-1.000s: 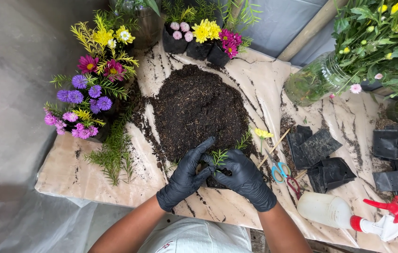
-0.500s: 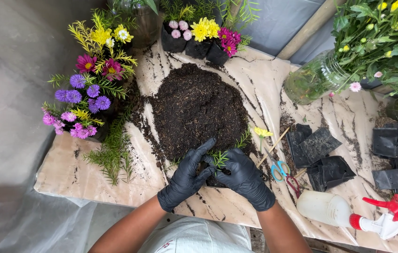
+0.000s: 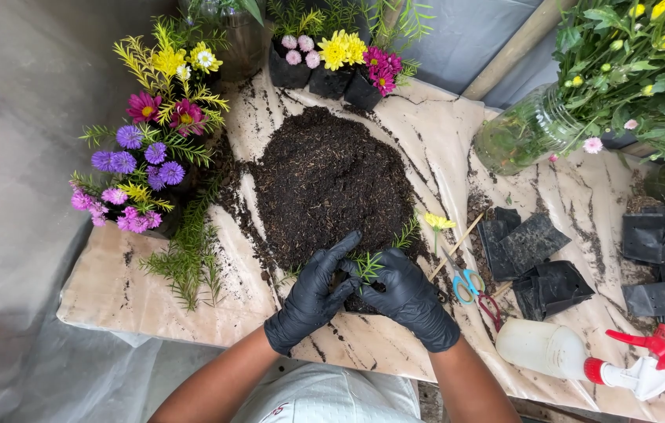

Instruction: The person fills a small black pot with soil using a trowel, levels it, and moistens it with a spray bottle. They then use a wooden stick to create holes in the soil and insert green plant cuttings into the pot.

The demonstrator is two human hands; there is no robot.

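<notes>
At your far left the pale, soil-streaked worktop (image 3: pixel 152 301) ends in a bare front corner, the roomiest open patch you have. Behind it stands a bunch of purple, pink and yellow flowers with feathery green sprigs (image 3: pixel 148 157), crowding the left edge. Your left hand in a black glove (image 3: pixel 313 294) and your right hand in a black glove (image 3: pixel 407 298) are pressed close together at the near edge of the dark heap of potting soil (image 3: pixel 325 176), fingers cupped around a small green leafy seedling (image 3: pixel 368 266) standing upright between them. At the back sit small black pots holding pink, yellow and magenta blooms (image 3: pixel 336 66). Just right of your right hand lie blue-handled scissors (image 3: pixel 466 280), a thin wooden stick (image 3: pixel 454 249) and a loose yellow flower (image 3: pixel 438 222), hemming that side. Further right are flat empty black plastic grow bags (image 3: pixel 536 262), a tilted clear glass jar with green stems (image 3: pixel 524 137), and a white spray bottle with a red trigger (image 3: pixel 583 364) lying on its side at the front edge.
</notes>
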